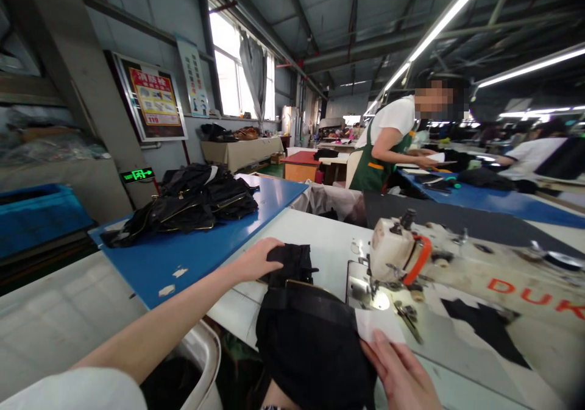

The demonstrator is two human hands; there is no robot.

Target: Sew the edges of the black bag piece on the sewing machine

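Observation:
A black fabric bag piece [311,337] with a short gold zipper line near its top hangs over the front edge of the white sewing table [292,227]. My left hand [260,261] is closed on its upper end, thumb and fingers around the cloth. At the right edge, my right hand [397,367] pinches a white slip [377,325] against the black cloth. That slip lies just in front of the sewing machine [393,251], whose lamp lights the needle area. Part of the bag piece's lower end is cut off by the frame.
A pile of black zippered pieces [196,200] lies on the blue table [274,197] to the left. Below my left arm stands a white bin [212,361]. Behind the machine, a co-worker in a green apron [372,169] handles material. Black scraps [484,328] lie beside the machine.

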